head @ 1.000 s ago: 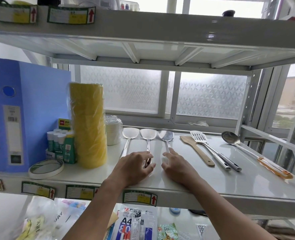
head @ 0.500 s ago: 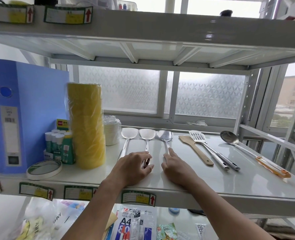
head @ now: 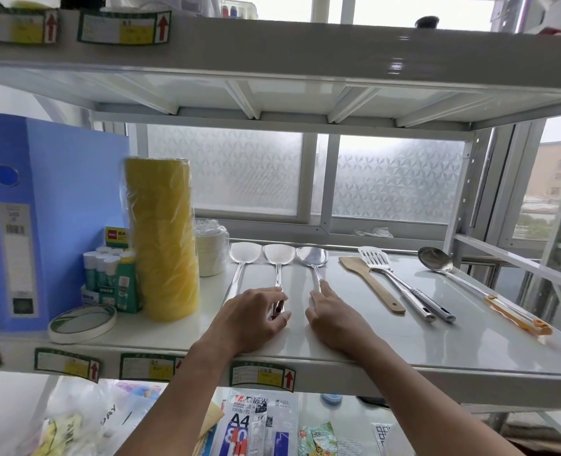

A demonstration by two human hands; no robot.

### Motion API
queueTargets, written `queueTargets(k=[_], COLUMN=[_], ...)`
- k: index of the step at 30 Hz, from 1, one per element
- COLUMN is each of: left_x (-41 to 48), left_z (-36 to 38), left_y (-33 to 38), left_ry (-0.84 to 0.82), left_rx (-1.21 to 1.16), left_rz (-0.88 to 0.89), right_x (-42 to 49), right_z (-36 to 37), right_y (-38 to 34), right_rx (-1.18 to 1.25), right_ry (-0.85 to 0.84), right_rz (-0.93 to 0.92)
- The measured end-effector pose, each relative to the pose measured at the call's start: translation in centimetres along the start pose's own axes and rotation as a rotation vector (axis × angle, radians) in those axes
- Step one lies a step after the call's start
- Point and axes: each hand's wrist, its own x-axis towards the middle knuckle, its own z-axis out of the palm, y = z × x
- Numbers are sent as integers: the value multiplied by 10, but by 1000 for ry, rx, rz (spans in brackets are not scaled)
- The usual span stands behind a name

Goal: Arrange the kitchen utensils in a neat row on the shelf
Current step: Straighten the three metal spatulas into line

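Reached in from the bottom of the frame with both bare hands onto the white shelf [head: 437, 340] at mid-frame. Pinched the handle end of the second steel spatula [head: 278, 255] between thumb and curled fingers of the left hand [head: 253, 315]. Laid the right hand [head: 333, 315] palm-down over the handle of the steel spoon [head: 312, 256], forefinger stretched along the shaft; could not tell whether gripped or merely rested on.

Found the first steel spatula [head: 243, 253] just left of the second, untouched, heads of all three side by side near the back edge of the shelf, handles pointing toward the bottom of the frame.

Saw, right of centre and apart from those three, a wooden spatula [head: 368, 281] lying slanted, a slotted turner [head: 374, 258] just beside it, and a ladle [head: 435, 260] with an orange handle farther right, also slanted.

Noted at left of the frame a tall yellow stack of tape rolls [head: 162, 238], a blue binder [head: 52, 209], glue sticks [head: 105, 268] and a flat tape ring [head: 81, 322].
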Motion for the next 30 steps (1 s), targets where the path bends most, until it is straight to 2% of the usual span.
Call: queueTargets(k=[30], left_x=[0], left_z=[1], left_y=[-1], left_ry=[2], left_rx=[-7], left_rz=[-28], right_x=[-7], right_z=[-6], right_y=[-6], right_rx=[26], right_ry=[21], right_rz=[11])
